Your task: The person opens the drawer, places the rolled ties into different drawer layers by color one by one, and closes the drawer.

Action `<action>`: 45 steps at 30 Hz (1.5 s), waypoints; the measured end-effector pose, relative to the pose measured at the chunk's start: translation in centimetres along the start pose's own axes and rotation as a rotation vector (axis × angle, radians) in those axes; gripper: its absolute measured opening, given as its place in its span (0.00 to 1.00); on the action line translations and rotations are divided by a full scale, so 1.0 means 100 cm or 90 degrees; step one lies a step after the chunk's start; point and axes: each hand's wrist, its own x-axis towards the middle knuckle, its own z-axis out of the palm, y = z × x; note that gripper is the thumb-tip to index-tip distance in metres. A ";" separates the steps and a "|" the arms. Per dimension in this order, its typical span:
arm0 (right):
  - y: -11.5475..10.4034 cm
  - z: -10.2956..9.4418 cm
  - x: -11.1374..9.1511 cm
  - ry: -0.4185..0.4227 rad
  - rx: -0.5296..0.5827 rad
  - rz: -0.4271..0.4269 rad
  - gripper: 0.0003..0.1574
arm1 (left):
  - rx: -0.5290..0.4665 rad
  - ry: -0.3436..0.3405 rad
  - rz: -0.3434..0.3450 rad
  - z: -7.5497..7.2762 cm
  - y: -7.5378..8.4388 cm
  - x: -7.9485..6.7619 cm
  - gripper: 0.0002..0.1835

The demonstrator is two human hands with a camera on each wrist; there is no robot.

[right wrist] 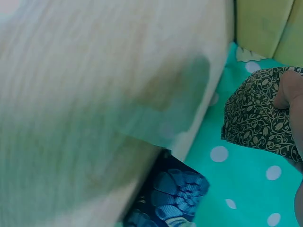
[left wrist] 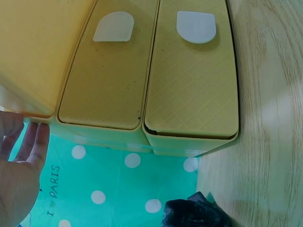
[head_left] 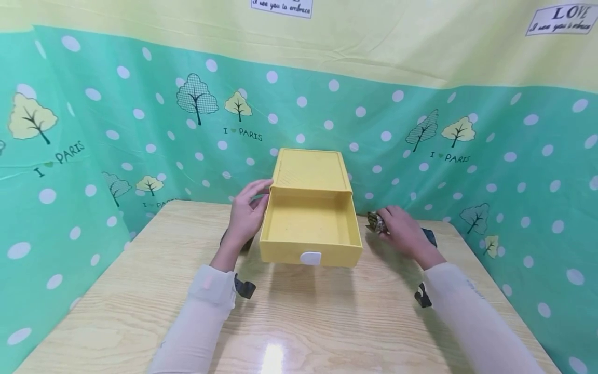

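A yellow drawer cabinet [head_left: 310, 169] stands at the back of the table, its top drawer [head_left: 280, 252] pulled out and bare inside. My left hand [head_left: 247, 213] rests against the cabinet's left side, its fingers [left wrist: 40, 144] fairly straight at the edge below the pulled-out drawer. To the right of the cabinet, my right hand [head_left: 404, 228] pinches a patterned fabric pouch [right wrist: 255, 113], dark with pale leafy vines, near the table's back edge. The hand covers part of the pouch.
Two closed drawers with white pulls [left wrist: 196, 26] sit below the open one. A dark blue flowered item [right wrist: 180, 194] lies behind my right hand. Left of the cabinet is a crumpled black item [left wrist: 194, 212]. A green dotted curtain [head_left: 374, 119] hangs behind the wooden table [head_left: 187, 259].
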 end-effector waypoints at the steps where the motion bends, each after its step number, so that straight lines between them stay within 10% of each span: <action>1: 0.000 -0.003 0.001 0.008 -0.001 -0.006 0.34 | 0.001 0.000 0.001 0.000 0.000 0.000 0.19; 45: -0.050 -0.108 0.010 0.265 -0.019 -0.209 0.39 | -0.010 0.002 -0.005 0.000 0.009 0.000 0.18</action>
